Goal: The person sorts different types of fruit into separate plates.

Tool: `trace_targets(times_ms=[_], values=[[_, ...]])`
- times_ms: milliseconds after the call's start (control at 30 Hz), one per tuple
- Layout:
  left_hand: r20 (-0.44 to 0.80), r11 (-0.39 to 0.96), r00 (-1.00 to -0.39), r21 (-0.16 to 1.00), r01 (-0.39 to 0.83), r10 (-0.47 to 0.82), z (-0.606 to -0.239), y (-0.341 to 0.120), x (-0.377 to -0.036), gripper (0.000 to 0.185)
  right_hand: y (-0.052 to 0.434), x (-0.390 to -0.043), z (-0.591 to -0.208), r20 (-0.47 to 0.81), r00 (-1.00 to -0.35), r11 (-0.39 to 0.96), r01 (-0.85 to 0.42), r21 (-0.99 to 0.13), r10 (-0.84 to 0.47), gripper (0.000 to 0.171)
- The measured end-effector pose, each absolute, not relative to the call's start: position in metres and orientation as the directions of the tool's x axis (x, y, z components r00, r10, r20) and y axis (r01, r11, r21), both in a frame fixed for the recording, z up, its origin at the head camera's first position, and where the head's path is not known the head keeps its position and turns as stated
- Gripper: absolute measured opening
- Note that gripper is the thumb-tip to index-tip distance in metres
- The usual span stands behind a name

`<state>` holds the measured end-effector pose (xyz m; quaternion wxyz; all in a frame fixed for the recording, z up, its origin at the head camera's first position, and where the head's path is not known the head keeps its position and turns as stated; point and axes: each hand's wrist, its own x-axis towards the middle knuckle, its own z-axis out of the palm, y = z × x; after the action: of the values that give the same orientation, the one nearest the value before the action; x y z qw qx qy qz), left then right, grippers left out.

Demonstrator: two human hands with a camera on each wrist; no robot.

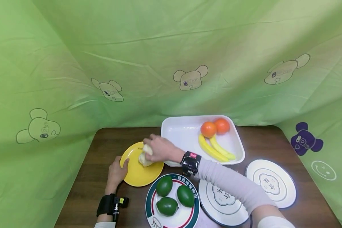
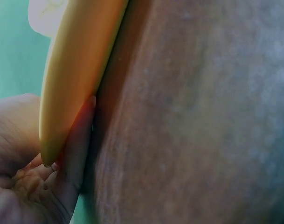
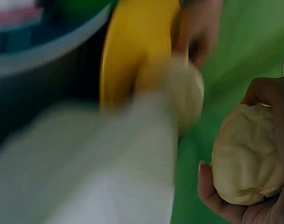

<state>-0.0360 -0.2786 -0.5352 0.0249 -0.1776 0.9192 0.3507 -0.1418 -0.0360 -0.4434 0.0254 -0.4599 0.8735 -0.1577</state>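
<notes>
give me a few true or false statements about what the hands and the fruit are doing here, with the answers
1. The right hand holds a pale bun over the yellow plate. True.
2. The left hand rests flat on the bare table, away from the plate. False: it grips the yellow plate's edge.
3. Three green fruits lie on the green-rimmed plate. True.
4. The white tray holds only two oranges. False: two oranges and two bananas lie in it.
5. A second bun already lies on the yellow plate. True.
</notes>
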Motion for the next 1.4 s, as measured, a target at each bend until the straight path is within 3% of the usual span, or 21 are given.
trace_targets(times_ms=[200,533,800,933,1100,1267,1400], values=[[-0.183,0.686,-0.934,0.638,-0.350,-0.307,-0.538,-0.281,-0.038,0.049,-0.057,-0.102,-0.459,0.056,-0.464,0.444,-0.871,-0.208,-0.884,0.046],[-0.200,0.687,-0.931,0.630,-0.362,-0.307,-0.539,-0.282,-0.041,0.049,-0.066,-0.091,-0.478,-0.011,-0.462,0.461,-0.882,-0.099,-0.887,0.049],[-0.181,0.690,-0.933,0.632,-0.353,-0.311,-0.540,-0.280,-0.040,0.047,-0.055,-0.095,-0.492,-0.139,-0.453,0.472,-0.864,-0.176,-0.881,0.058],[-0.188,0.693,-0.931,0.625,-0.358,-0.312,-0.540,-0.280,-0.040,0.048,-0.053,-0.094,-0.483,-0.150,-0.430,0.445,-0.891,-0.090,-0.890,0.060],[-0.189,0.697,-0.934,0.624,-0.353,-0.304,-0.540,-0.279,-0.041,0.049,-0.043,-0.092,-0.460,-0.103,-0.417,0.423,-0.905,-0.040,-0.903,0.059],[-0.195,0.705,-0.934,0.614,-0.355,-0.301,-0.539,-0.280,-0.042,0.051,-0.010,-0.091,-0.440,0.022,-0.425,0.416,-0.893,-0.171,-0.905,0.056],[-0.209,0.712,-0.930,0.600,-0.366,-0.302,-0.535,-0.281,-0.042,0.053,0.031,-0.089,-0.433,0.134,-0.479,0.439,-0.864,-0.246,-0.868,0.051]])
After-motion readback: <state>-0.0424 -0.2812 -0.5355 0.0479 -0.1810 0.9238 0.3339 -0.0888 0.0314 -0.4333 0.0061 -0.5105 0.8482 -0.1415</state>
